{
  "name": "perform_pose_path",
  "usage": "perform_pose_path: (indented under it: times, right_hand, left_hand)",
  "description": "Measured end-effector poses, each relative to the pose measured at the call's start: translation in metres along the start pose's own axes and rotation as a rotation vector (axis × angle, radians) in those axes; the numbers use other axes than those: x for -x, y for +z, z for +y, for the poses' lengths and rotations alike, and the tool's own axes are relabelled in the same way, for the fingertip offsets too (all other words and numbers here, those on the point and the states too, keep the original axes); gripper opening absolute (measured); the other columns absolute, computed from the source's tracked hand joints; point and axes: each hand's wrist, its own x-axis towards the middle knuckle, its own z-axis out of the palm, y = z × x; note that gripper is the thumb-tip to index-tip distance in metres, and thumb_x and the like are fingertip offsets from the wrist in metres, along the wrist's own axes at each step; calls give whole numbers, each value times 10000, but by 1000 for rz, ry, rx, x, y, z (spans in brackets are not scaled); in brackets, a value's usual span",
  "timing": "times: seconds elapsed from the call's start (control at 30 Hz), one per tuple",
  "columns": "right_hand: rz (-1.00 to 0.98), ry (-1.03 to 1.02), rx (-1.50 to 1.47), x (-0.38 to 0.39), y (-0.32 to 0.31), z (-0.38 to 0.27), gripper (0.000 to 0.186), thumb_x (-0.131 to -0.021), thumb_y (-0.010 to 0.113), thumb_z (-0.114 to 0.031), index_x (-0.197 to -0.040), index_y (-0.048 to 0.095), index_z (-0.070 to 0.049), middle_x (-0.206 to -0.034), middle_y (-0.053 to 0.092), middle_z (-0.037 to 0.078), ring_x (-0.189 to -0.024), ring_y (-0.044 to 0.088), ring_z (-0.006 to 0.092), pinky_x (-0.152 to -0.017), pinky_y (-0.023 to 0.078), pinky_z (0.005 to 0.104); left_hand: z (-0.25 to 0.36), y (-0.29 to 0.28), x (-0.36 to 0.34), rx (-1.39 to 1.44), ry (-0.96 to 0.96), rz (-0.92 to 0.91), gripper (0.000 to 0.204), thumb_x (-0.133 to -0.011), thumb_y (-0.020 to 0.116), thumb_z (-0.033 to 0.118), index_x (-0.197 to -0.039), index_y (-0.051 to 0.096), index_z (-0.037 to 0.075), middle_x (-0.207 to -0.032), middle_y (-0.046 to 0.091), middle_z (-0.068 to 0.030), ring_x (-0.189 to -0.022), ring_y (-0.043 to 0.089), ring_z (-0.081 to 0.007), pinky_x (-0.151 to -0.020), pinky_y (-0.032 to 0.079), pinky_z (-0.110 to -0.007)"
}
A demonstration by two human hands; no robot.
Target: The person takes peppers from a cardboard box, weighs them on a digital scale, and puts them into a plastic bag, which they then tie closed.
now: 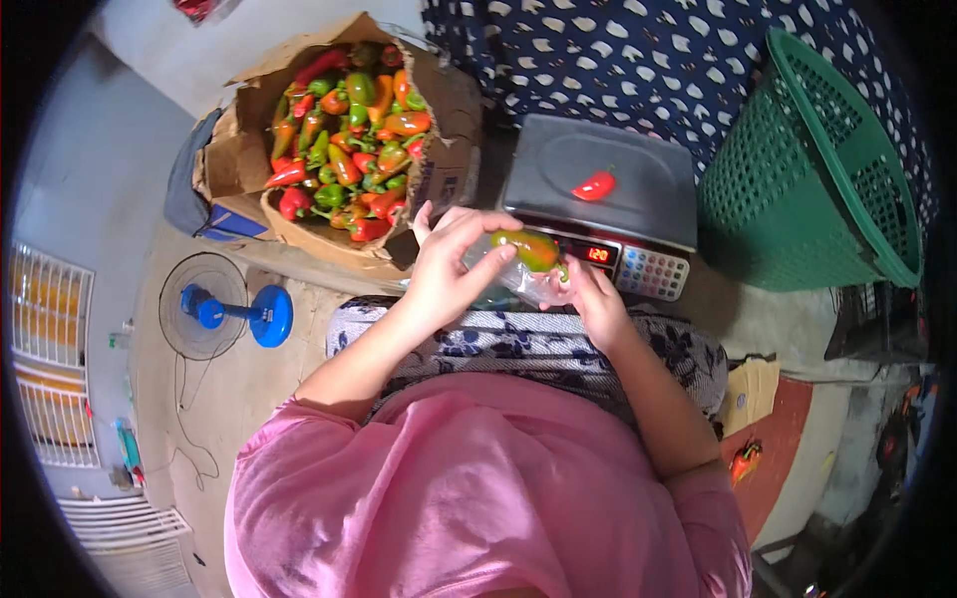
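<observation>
A green-and-orange pepper (536,251) is between my two hands, above a clear plastic bag (522,283). My left hand (451,261) curls over the pepper's left end, thumb and fingers against it and the bag. Fingers bent, my right hand (596,299) pinches the bag's right side beside the pepper's stem. Just beyond is a digital scale (653,217) with a lit red display and a keypad. One red pepper (595,185) lies on its tray. The undersides of my fingers are partly hidden.
To the left of the scale stands a torn cardboard box (237,159) full of red, orange and green peppers. A green perforated plastic basket (763,189) is at the right. A blue fan (270,316) with a trailing cord is at the left, and a red-orange pepper (745,460) lies at lower right.
</observation>
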Motion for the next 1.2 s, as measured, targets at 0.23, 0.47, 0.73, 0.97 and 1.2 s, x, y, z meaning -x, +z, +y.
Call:
perform_pose_path:
  times: [0.23,0.47,0.73,0.97,1.2]
  right_hand:
    - [123,-141,192,1,-9,-6,320,-1035,429,-256,-1009,616,3,-784,556,-7,-744,521,72,-687,432,231]
    - [191,-213,302,1,-8,-7,274,-1016,472,-214,-984,614,18,-714,532,3,-637,500,72,-601,432,240]
    - [222,-234,405,0,-10,-12,289,-1016,473,-230,-924,610,7,-697,524,-4,-639,494,76,-607,427,240]
    - [446,1,-440,-17,-15,13,341,-1018,450,-332,-959,610,-36,-790,591,11,-663,530,104,-634,438,256]
    - [-78,359,498,-24,-27,83,186,-912,522,-134,-984,665,-40,-847,667,79,-696,600,150,-652,479,296]
  left_hand:
    - [11,20,-10,-86,88,-124,266,-841,695,266,-1077,657,146,-988,657,-11,-1025,591,-192,-1098,83,-557]
    - [19,33,-13,-38,77,-151,241,-948,533,288,-1120,647,164,-1020,687,-23,-1008,620,-221,-1077,127,-569]
    - [9,24,-12,107,-33,-292,320,-1003,428,277,-1199,598,89,-1071,649,-95,-1074,586,-213,-1111,16,-541]
    - [-33,41,-60,719,-234,-669,453,-942,603,315,-1266,557,1,-1110,646,-53,-1037,575,-110,-919,445,-278]
    - [-113,137,-142,77,-281,-53,402,-876,671,343,-1148,621,51,-962,688,-101,-897,638,-210,-924,394,-407]
